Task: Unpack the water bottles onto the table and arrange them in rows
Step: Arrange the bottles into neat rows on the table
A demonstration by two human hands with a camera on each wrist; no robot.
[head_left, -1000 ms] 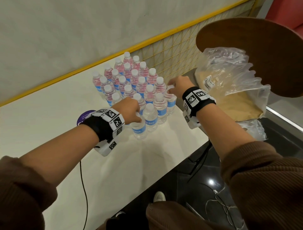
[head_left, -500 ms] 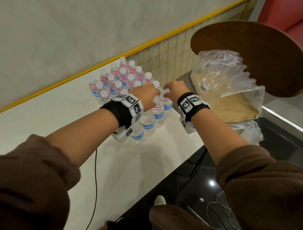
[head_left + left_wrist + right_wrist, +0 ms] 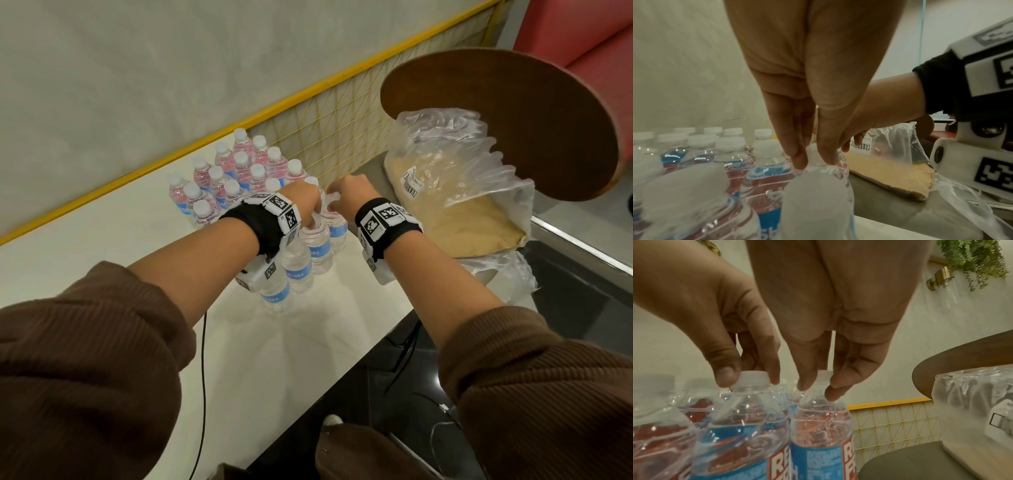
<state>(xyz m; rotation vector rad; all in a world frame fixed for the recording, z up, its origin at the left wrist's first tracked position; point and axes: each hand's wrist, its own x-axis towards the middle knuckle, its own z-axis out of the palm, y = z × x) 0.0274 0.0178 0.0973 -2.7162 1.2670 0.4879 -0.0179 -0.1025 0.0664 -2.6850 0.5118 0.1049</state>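
Several small water bottles (image 3: 239, 171) with white caps and blue-and-red labels stand in rows on the white table (image 3: 291, 342), close to the wall. My left hand (image 3: 306, 209) pinches the cap of a bottle (image 3: 320, 246) in the nearest row; the left wrist view shows the left hand (image 3: 812, 159) with thumb and fingers around that cap. Right beside it my right hand (image 3: 346, 197) pinches the cap of the neighbouring bottle (image 3: 339, 229) at the row's right end. In the right wrist view the right hand (image 3: 818, 386) and left hand (image 3: 750, 381) each hold a cap, both bottles upright.
The torn plastic wrap with its cardboard tray (image 3: 462, 205) lies on a seat right of the table. Over it hangs a round wooden board (image 3: 513, 120). A yellow wire mesh panel (image 3: 342, 130) stands behind the bottles. A black cable (image 3: 203, 359) crosses the near table.
My left hand left the nearest bottle in the front row and moved away to the right, onto a cap beside my right hand. The right hand stayed on its cap.
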